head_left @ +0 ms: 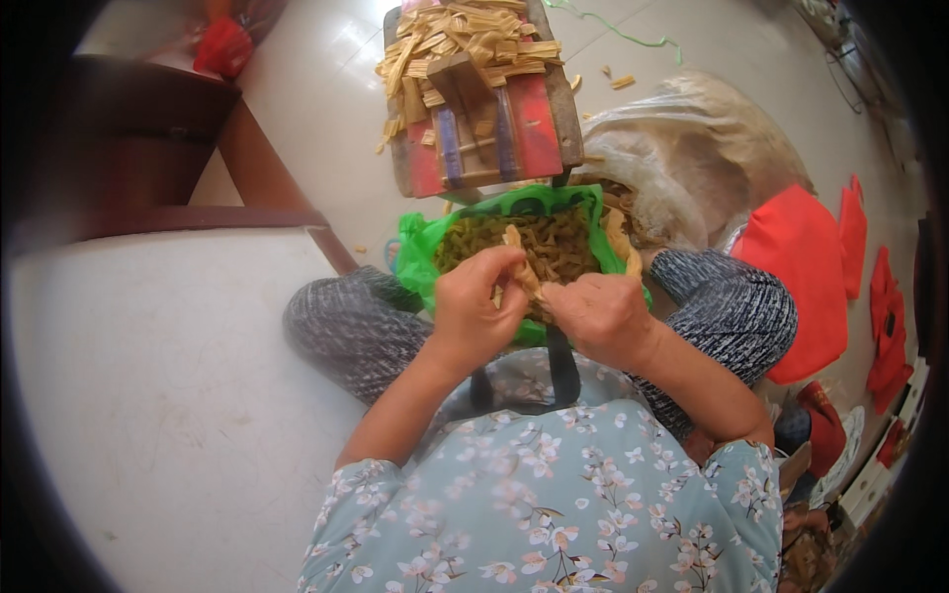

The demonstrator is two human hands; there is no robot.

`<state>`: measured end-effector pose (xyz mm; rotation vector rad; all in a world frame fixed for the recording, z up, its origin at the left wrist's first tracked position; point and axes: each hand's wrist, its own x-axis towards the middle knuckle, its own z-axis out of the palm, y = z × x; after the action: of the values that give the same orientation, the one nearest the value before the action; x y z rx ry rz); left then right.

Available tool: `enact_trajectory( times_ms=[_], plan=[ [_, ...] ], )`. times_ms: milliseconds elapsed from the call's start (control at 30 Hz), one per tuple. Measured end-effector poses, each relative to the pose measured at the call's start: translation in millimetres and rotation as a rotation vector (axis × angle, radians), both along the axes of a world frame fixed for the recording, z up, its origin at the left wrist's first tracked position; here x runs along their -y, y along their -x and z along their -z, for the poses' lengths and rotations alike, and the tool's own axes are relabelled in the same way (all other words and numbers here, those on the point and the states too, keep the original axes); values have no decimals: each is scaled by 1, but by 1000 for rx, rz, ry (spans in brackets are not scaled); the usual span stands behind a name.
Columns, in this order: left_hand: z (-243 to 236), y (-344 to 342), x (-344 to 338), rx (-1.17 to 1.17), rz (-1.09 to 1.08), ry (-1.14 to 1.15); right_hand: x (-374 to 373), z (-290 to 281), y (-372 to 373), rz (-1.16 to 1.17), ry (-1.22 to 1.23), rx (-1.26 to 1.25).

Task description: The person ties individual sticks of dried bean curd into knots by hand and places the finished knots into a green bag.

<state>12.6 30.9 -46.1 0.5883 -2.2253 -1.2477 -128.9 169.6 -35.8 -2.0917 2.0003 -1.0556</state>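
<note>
Between my two hands, over my lap, is a pale tan, dry-looking strip [526, 269]. My left hand [476, 304] pinches it on one side, with thumb and fingertips curled together. Close beside it, the closed fingers of my right hand [605, 314] grip its lower end. What exactly the strip is made of I cannot make out. Just beneath, a bright green plastic bag [420, 247] lines an open container between my knees. Many brownish, curled dry pieces [559, 242] fill it, partly covered by my hands.
Ahead stands a small red-topped wooden bench [539, 128] heaped with pale yellow flat strips [465, 40]. A large clear plastic sack [692, 148] slumps at its right. Farther right lies a red bag [796, 287]. A white tabletop [178, 395] borders my left side.
</note>
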Motion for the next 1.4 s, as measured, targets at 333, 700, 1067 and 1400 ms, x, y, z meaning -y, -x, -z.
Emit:
enact_trajectory(
  times_ms=[333,700,1067,1400],
  plan=[
    [-29,-7,20,58,52,519,4,-8,16,82,-152,316],
    [-14,-23,22,182,445,703,-7,-12,31,-290,-547,187],
    [-18,-3,80,222,338,108,40,-4,79,-111,-434,190],
    [-20,61,154,20,-98,-167,157,9,128,49,45,-107]
  ],
)
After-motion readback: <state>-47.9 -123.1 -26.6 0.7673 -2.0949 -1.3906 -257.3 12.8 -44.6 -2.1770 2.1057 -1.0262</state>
